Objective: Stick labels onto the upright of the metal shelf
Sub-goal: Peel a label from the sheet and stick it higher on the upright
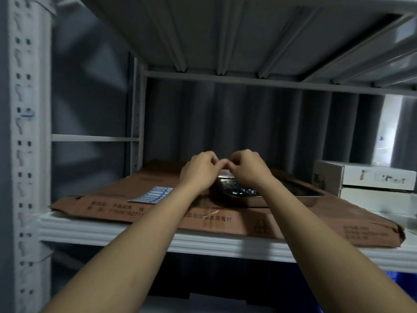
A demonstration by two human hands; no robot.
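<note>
Your left hand (199, 171) and your right hand (247, 169) were raised together over the shelf (108, 229), with both arms stretched forward. Fingers of both hands were curled, and their tips met at one small point between the hands, as if they pinched something very small there; what it was, I cannot tell, because it was too small and hidden by the fingers. Below the hands lay a dark device with keys (239, 192), resting on a flat brown cardboard box (158, 211) that covered most of the shelf board. On this cardboard, just to the left of your left forearm, lay the label sheet (152, 195), white with blue frames, flat and touched by no hand. At the far left stood the front upright (24, 132) of the metal shelf, pale and full of punched holes, with a small blue mark about halfway up; it was well apart from both hands. At the right side of the shelf stood a white carton (363, 177) on top of another white box (379, 199)
</note>
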